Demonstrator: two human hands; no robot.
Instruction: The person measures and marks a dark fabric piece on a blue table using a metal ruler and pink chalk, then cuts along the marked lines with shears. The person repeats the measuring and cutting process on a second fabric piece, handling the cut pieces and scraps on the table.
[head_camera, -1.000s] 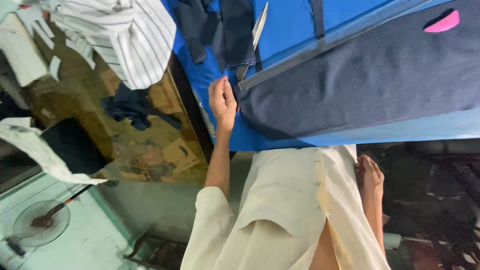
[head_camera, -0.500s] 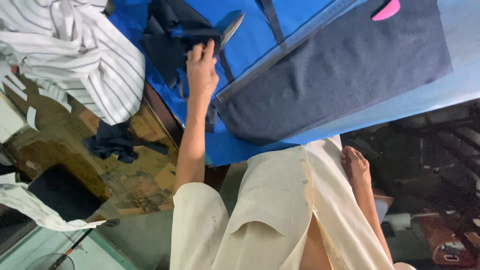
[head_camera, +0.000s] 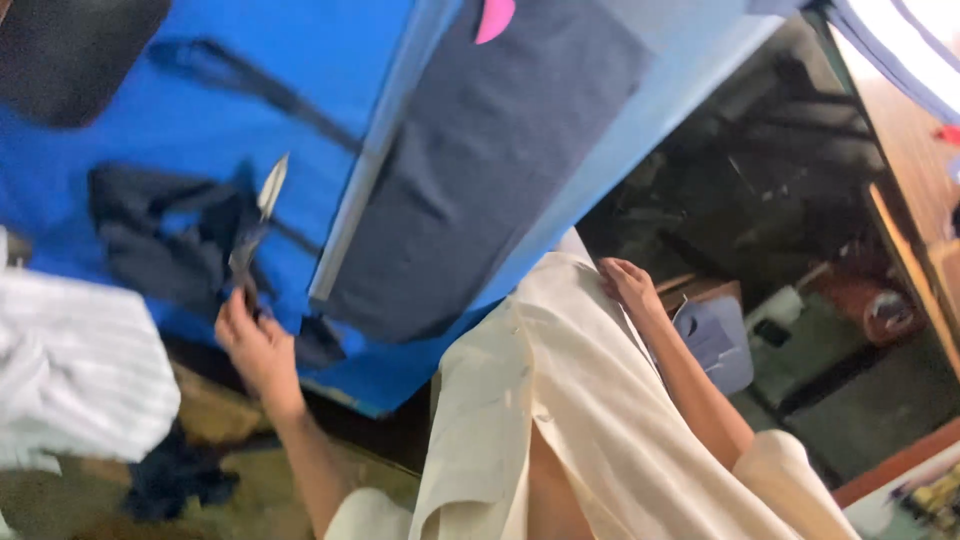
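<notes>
My left hand (head_camera: 250, 345) reaches over the front edge of the blue-covered table (head_camera: 130, 110), its fingers closed on the handles of a pair of metal scissors (head_camera: 258, 215) whose blades point away from me. The scissors lie over dark fabric scraps (head_camera: 160, 245). Right of them a long pale straightedge (head_camera: 372, 170) runs beside a large dark grey cloth panel (head_camera: 490, 190), with a pink chalk piece (head_camera: 494, 15) at its far end. My right hand (head_camera: 630, 285) rests with loosely bent fingers against my cream garment (head_camera: 560, 400), holding nothing.
A white striped cloth (head_camera: 80, 370) hangs off the table's left end. Dark cloth (head_camera: 175, 480) lies on the floor below it. A pale blue plastic stool (head_camera: 715, 340) and a red round thing (head_camera: 870, 305) sit on the floor at right, near a wooden bench (head_camera: 915, 190).
The view has swung right and closer. My left hand moved from the grey panel's edge to the scissors and closed on their handles. My right hand stays by my side.
</notes>
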